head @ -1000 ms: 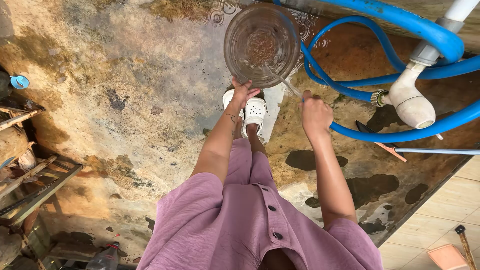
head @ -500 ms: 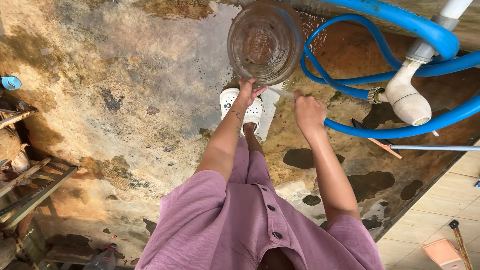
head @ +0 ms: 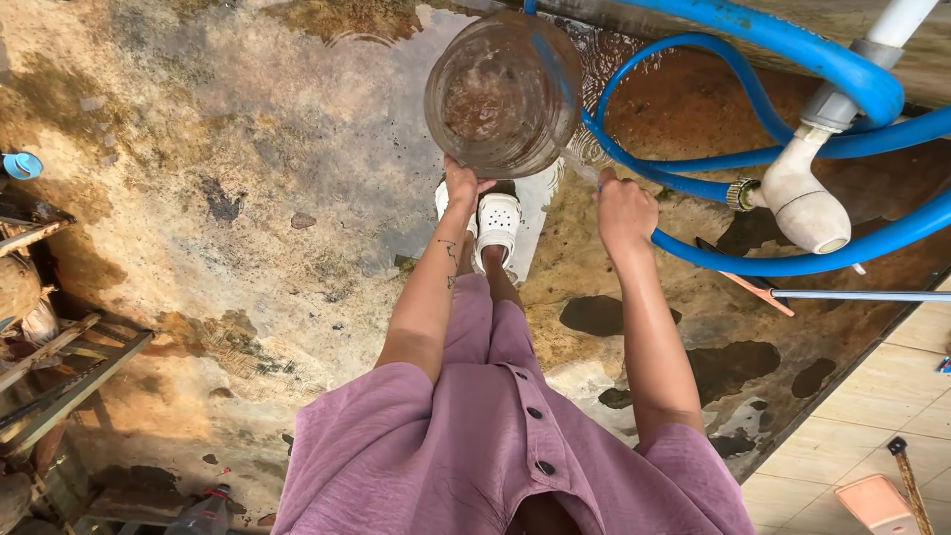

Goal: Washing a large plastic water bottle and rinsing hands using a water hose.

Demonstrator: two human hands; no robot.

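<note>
Hands first: our left hand [head: 462, 184] grips the near rim of a clear glass jar [head: 503, 91], fingers clamped on its edge, jar held out in front of us with its mouth facing up toward the camera, tilted a bit. Inside of the jar looks murky brown; we cannot tell how much liquid is in it. Our right hand [head: 624, 210] is closed in a fist, apart from the jar, just beside a blue hose [head: 693, 188] that loops across the wet ground; it seems to pinch something thin near the hose, but we cannot tell what, and cannot tell whether it touches the hose itself. Below the jar we see our feet in white clogs [head: 495, 220] standing on a pale slab. Ground is stained, wet concrete [head: 248, 178] with dark patches and a shallow puddle at top. To the right, a white pipe fitting [head: 802, 203] sits among the hose loops, with a brass hose end [head: 741, 193] right next to it. A thin metal rod with an orange tip [head: 792, 293] lies near the tiled edge at right. Wooden slats [head: 59, 357] sit at far left, a small blue cap [head: 22, 164] above them. We wear a mauve buttoned garment [head: 495, 456].
</note>
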